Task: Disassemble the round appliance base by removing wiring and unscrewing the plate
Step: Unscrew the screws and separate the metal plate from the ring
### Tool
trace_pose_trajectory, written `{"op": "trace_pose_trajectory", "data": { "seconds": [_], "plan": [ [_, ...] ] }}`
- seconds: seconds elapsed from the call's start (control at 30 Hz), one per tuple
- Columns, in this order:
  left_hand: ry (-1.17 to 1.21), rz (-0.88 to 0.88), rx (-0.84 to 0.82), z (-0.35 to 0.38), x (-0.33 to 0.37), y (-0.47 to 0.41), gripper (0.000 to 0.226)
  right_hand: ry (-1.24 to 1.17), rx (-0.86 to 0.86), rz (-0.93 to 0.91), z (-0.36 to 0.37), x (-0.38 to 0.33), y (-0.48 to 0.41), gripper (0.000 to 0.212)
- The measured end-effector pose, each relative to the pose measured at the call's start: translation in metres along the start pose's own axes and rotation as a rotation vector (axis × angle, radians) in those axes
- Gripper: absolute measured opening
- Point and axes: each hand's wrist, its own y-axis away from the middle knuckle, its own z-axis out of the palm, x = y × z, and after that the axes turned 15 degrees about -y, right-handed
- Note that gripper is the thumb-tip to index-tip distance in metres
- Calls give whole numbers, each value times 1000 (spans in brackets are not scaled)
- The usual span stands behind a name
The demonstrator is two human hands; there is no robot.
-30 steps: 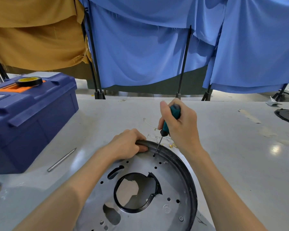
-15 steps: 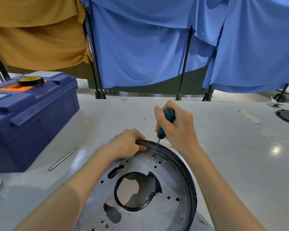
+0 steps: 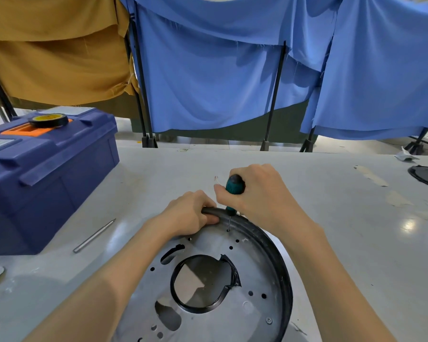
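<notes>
Metal plate (image 3: pixel 257 267) not yet free: your left hand (image 3: pixel 188 213) grips the rim (image 3: pixel 286 292), your right hand (image 3: pixel 260 196) the screwdriver (image 3: pixel 234 185), mid-screw.

hands (image 3: pixel 232 208) on base (image 3: pixel 265 267), screwdriver (image 3: pixel 234 191)

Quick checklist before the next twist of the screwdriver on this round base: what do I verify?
1. Base steadied: left hand grips the black plastic rim of the round appliance base: ok.
2. Tool hold: right hand wraps the green-handled screwdriver: ok.
3. Tip placement: shaft meets the grey metal plate just inside the rim: ok.
4. Tip seated in a screw head: cannot tell, too small.
5. All plate screws out: not ok, one silver screw sits near the plate's near right edge.
</notes>
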Motion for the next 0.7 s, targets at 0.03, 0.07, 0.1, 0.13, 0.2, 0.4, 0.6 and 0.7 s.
{"op": "trace_pose_trajectory", "data": {
  "seconds": [0.03,0.07,0.1,0.13,0.2,0.4,0.6,0.7],
  "plan": [
    [-1,-2,-3,0,1,1,13,-16,-16,34,0,1,0,46],
    [1,-2,-7,2,2,1,13,-33,-27,68,0,2,-1,43],
    [1,-1,-15,2,2,1,13,-44,-34,95,0,4,-1,41],
    [0,0,-20,3,3,1,12,-49,-39,115,0,6,-1,40],
    [-3,3,-31,4,4,1,12,-58,-48,156,1,9,-1,40],
    [-25,16,-46,6,10,0,12,-79,-73,251,4,18,-3,31],
    [-52,4,-56,5,14,0,26,-145,-52,287,1,19,0,30],
    [-72,8,-64,5,16,0,21,-100,-38,221,2,18,0,35]
  ]
}}
